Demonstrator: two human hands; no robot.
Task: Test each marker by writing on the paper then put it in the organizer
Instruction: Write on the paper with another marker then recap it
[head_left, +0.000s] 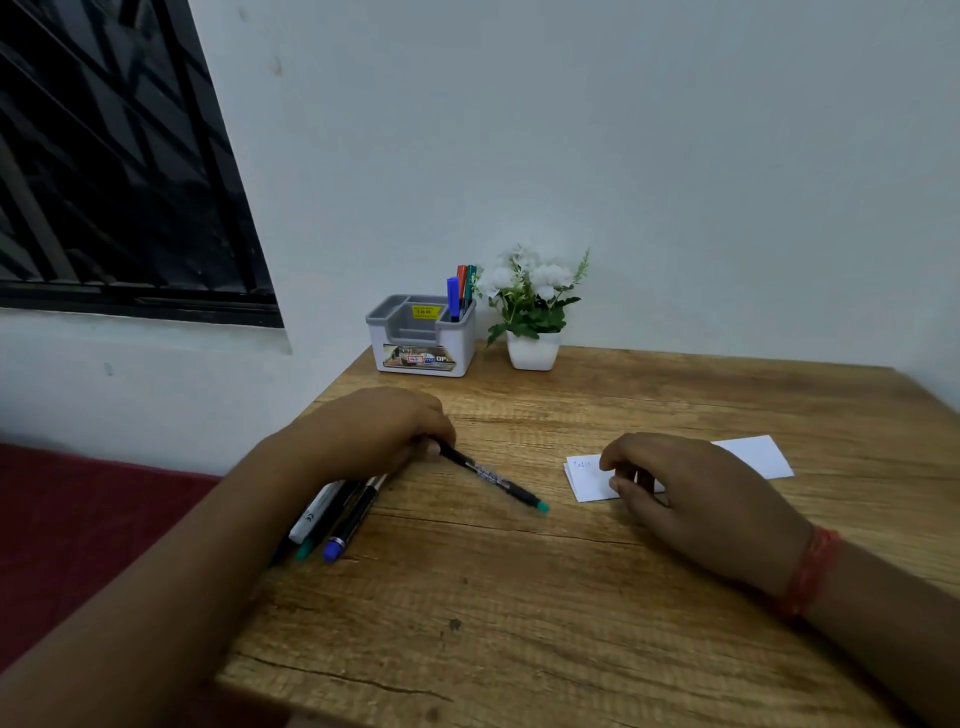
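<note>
Wooden table (519, 597), teal-tipped marker (493, 477) in left hand (374, 431), short of right hand (691, 499).

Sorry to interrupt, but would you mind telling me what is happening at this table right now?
A person is testing markers at a wooden table. The left hand grips a black marker with a green end, which lies on the wood beside a few more markers still waiting. The right hand rests on a white paper with faint writing. Three markers already stand in the grey organizer next to a potted plant.
</note>
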